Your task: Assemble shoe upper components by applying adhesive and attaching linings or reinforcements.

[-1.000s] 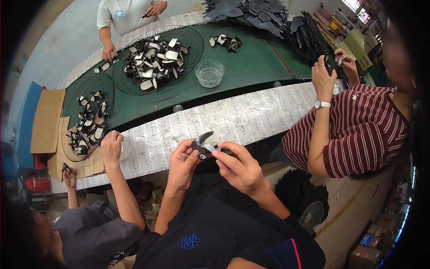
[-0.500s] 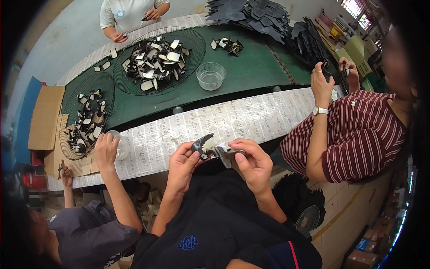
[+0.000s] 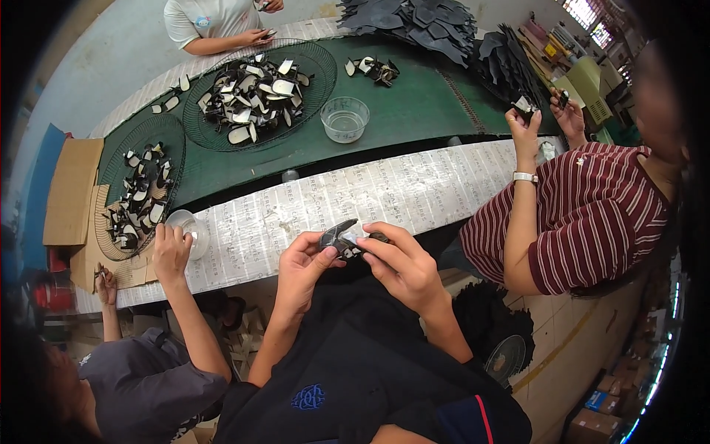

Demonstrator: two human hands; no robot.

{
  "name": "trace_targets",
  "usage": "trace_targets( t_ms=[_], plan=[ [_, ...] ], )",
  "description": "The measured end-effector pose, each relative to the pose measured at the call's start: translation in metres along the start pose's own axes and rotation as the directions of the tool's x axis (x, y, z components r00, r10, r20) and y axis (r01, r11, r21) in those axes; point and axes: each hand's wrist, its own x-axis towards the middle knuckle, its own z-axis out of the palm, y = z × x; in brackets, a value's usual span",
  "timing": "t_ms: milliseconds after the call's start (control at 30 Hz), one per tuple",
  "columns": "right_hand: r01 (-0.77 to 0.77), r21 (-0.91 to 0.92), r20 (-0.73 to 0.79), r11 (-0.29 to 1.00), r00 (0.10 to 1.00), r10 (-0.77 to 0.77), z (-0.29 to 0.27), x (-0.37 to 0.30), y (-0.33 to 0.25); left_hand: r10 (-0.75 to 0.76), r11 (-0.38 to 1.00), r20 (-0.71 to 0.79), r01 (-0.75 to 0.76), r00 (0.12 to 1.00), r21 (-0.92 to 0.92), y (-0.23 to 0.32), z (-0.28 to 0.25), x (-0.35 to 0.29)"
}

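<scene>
A small black shoe upper [image 3: 339,234] with a pale inner side is held in front of my chest, just over the near edge of the table. My left hand [image 3: 299,268] is closed on its black rounded end, thumb on the near side. At its pale part, the fingertips of my right hand [image 3: 408,268] pinch the other side. A dark part of the piece shows beside the right fingers; the rest is hidden by them.
Wire baskets of black-and-white pieces [image 3: 251,100] [image 3: 140,196] stand on the green table [image 3: 296,163], near a clear plastic bowl [image 3: 345,120]. Dark sheets [image 3: 414,29] are stacked far right. Co-workers sit left [image 3: 148,377] and right [image 3: 569,222]; another is across the table [image 3: 211,22].
My right hand has moved in toward the left, its fingers now over the pale part of the shoe upper. The grey-black flap that hung there is mostly covered. The right co-worker's hands have shifted.
</scene>
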Motion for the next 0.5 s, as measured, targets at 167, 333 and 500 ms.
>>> trace_targets(
  t_ms=[167, 333, 500],
  plan=[
    [-0.007, -0.008, 0.007, 1.000, 1.000, 0.007, 0.0030, 0.0000, -0.0014, 0.012, 1.000, 0.004, -0.013, 1.000, 0.024, 0.0003, 0.0022, -0.0012],
    [-0.014, -0.065, -0.040, 0.998, 0.999, 0.011, 0.0045, 0.0005, 0.0012, 0.017, 1.000, -0.003, -0.017, 1.000, 0.025, 0.0012, 0.0028, -0.0010],
    [-0.065, -0.152, -0.071, 0.986, 0.996, 0.054, -0.0004, 0.0003, -0.0003, -0.001, 1.000, -0.007, 0.002, 1.000, 0.026, 0.0014, 0.0024, -0.0002]
  ],
)
